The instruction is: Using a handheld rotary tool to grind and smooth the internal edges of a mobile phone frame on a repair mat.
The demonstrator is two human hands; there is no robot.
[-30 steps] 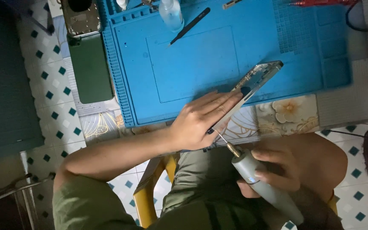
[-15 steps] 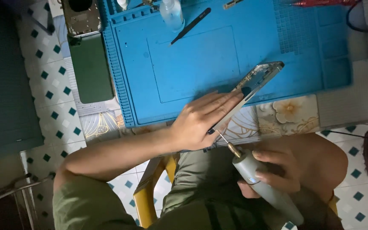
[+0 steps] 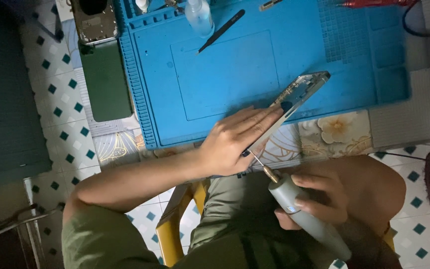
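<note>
left hand (image 3: pixel 235 142) fingers lie flat, pinning the phone frame (image 3: pixel 294 102) — its long axis runs up-right past them; right hand (image 3: pixel 319 197) grips the electric screwdriver (image 3: pixel 299 211), tip at the frame's near end.

Dim room, cool bluish cast. Brightest patch is the blue work mat (image 3: pixel 255 74), evenly lit, no hard glare. Left side falls off into near-black; dark panel (image 3: pixel 6 99) shows no detail. Near edge, around the lap, is murky and grainy. Soft shadow under the left hand (image 3: pixel 235 139). Far right corner smeared, slightly blurred. Centre reasonably sharp.
</note>
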